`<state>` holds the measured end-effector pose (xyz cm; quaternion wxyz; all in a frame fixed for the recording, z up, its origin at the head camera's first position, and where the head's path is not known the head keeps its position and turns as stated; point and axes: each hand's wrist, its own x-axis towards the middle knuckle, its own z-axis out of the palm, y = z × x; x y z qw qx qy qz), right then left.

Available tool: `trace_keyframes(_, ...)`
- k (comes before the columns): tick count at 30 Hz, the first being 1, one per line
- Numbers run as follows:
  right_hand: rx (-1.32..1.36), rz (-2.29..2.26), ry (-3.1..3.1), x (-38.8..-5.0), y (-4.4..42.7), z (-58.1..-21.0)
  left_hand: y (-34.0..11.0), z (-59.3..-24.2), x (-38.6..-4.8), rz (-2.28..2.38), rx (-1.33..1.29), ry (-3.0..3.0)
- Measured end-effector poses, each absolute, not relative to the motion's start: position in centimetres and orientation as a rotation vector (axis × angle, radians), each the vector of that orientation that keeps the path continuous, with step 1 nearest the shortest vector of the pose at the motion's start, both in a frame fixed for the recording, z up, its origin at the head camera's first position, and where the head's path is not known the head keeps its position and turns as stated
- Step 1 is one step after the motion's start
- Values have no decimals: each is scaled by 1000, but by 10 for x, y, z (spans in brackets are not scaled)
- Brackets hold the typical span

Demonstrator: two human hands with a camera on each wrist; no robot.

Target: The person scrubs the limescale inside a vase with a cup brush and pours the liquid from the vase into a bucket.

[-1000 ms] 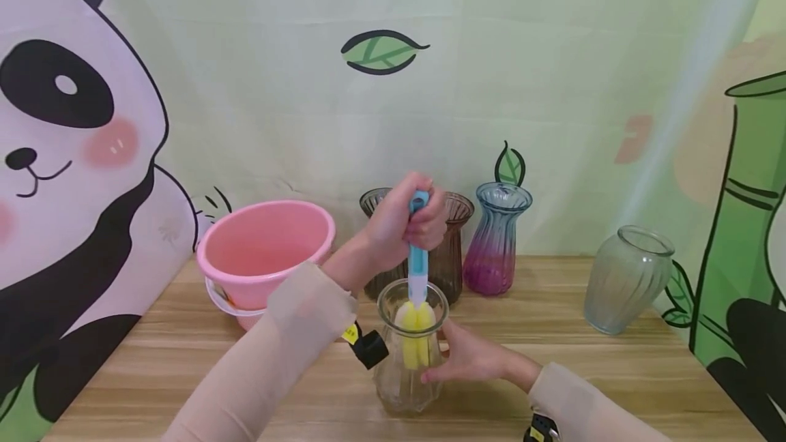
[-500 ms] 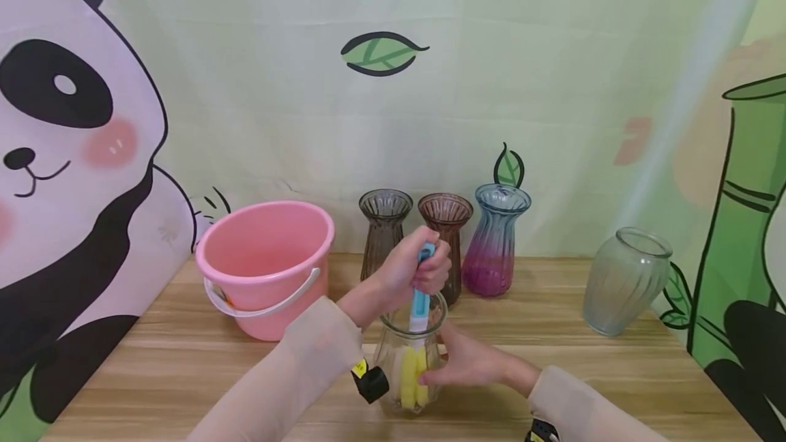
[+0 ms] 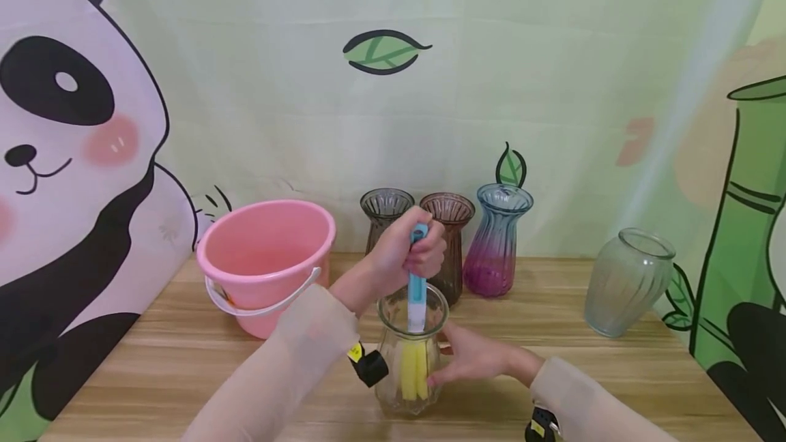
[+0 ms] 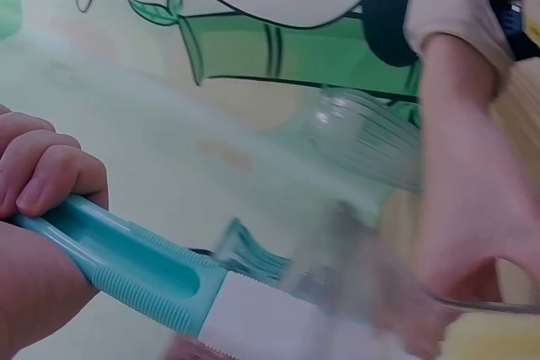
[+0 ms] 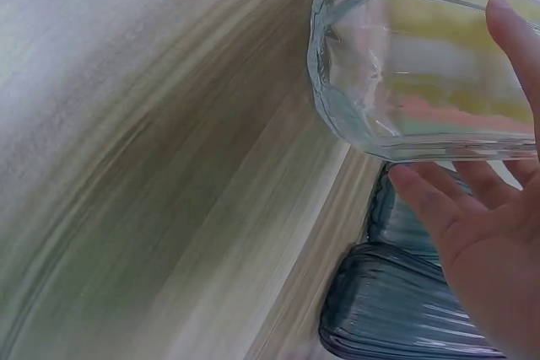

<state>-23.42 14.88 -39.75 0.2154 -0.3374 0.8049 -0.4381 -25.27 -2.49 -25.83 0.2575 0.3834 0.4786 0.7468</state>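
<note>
In the head view my left hand (image 3: pixel 408 251) grips the blue handle of a bottle brush (image 3: pixel 417 299) from above. The brush's yellow sponge head (image 3: pixel 414 370) is inside a clear glass vase (image 3: pixel 393 387) standing on the wooden table. My right hand (image 3: pixel 475 355) holds that vase from its right side, thumb in front and fingers behind. The left wrist view shows the turquoise handle (image 4: pixel 143 267) within the curled left fingers. In the right wrist view the vase (image 5: pixel 422 65) lies between thumb and fingers of the right hand (image 5: pixel 498 233).
A pink bucket (image 3: pixel 264 278) with a white handle stands at the left. Behind the hands are a grey vase (image 3: pixel 385 207), a brown vase (image 3: pixel 453 244) and a blue-purple vase (image 3: pixel 494 244). Another clear vase (image 3: pixel 626 285) stands at the right, before a printed cloth backdrop (image 3: pixel 552 87).
My left hand has pushed the brush down deep into the vase, then drawn it partly up again. The right hand and the vase have stayed almost still.
</note>
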Motion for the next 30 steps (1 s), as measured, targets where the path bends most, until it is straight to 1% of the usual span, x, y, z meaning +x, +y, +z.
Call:
trace_keyframes(7, -950, -1154, 2354, -232, 147, -397, -26, -217, -247, 2021, 1094, 1387)
trace_keyframes(12, -960, -1164, 2372, -231, 146, -397, -31, -187, -242, 2053, 1191, 1415)
trace_keyframes(16, -957, -1189, 2366, -229, 145, -397, -35, -172, -238, 2067, 1249, 1384)
trace_keyframes(20, -966, -1192, 2386, -227, 146, -396, -34, -176, -238, 2044, 1250, 1359)
trace_keyframes(30, -938, -1157, 2473, -227, 147, -399, -34, -223, -244, 2128, 1138, 1284)
